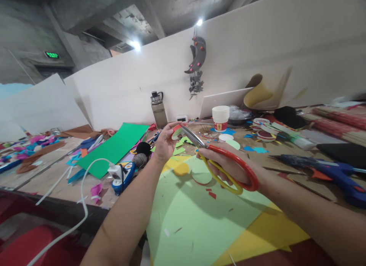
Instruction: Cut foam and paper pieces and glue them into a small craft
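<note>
My left hand [166, 144] pinches a small red and light green paper piece [176, 132]. Around the handles of a pair of scissors [248, 170], with one red loop and one yellow, my right hand [228, 163] is closed. The blades reach left to the paper piece, at its edge. Under both hands lies a large light green sheet [197, 220] with yellow paper [257, 235] beneath it. A light green paper disc with a red edge [201, 173], a yellow disc [181, 169] and small red scraps [212, 195] rest on the sheet.
Left of my arm are a green sheet [117, 147], a blue power strip [123, 178] with a white cable, and yarn balls [141, 159]. A bottle [159, 111] and stacked paper cups [220, 118] stand behind. At right lies a blue glue gun [326, 170].
</note>
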Demonstrator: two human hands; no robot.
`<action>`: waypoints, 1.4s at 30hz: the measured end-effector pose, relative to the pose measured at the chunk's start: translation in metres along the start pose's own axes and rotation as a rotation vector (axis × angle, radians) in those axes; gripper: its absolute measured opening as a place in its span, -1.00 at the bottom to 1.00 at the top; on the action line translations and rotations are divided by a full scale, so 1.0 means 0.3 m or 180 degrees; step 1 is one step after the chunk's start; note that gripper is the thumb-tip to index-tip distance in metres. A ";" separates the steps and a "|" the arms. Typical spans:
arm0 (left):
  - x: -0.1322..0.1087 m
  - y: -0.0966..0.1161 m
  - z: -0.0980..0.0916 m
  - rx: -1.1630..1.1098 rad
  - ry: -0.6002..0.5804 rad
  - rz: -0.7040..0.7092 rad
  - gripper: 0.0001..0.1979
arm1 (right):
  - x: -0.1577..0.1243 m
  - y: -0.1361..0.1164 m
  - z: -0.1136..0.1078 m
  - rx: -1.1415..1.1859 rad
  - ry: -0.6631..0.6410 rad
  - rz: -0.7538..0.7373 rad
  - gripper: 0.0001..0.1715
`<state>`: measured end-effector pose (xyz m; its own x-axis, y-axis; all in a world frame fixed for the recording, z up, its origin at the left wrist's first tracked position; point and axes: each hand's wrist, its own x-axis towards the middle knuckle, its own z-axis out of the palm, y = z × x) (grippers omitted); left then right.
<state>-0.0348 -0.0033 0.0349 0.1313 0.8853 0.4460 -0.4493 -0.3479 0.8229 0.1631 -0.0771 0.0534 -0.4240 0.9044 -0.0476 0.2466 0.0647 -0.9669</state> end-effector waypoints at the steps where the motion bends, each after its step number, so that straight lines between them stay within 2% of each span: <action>1: 0.000 0.000 0.000 -0.0001 -0.0007 0.0014 -0.71 | 0.002 0.005 0.000 -0.0013 0.0008 -0.0006 -0.62; 11: 0.000 0.006 0.001 -0.0101 0.0015 0.0018 -0.71 | 0.008 0.014 0.006 -0.0213 0.0077 -0.0142 -0.57; 16: 0.005 0.007 -0.002 -0.0091 0.0046 0.0044 -0.71 | 0.001 0.003 0.017 -0.0075 -0.0073 -0.0289 -0.54; 23: 0.012 0.000 -0.009 0.0082 0.0210 0.0060 -0.69 | 0.012 0.023 0.011 -0.0205 -0.0064 -0.0074 -0.64; 30: 0.012 -0.004 -0.002 0.0195 0.0268 0.0005 -0.68 | 0.014 0.028 0.011 -0.0422 0.0089 -0.0090 -0.61; 35: 0.011 -0.004 -0.003 0.0224 0.0236 0.0001 -0.68 | 0.018 0.033 0.015 -0.0490 0.0089 -0.0008 -0.59; 42: 0.010 -0.002 -0.003 0.0253 0.0151 0.0011 -0.69 | 0.003 0.022 0.038 -0.0546 0.0307 -0.0057 -0.61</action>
<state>-0.0349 -0.0002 0.0354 0.0872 0.8971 0.4332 -0.3780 -0.3725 0.8476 0.1545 -0.0807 0.0441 -0.3462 0.9382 0.0014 0.3883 0.1447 -0.9101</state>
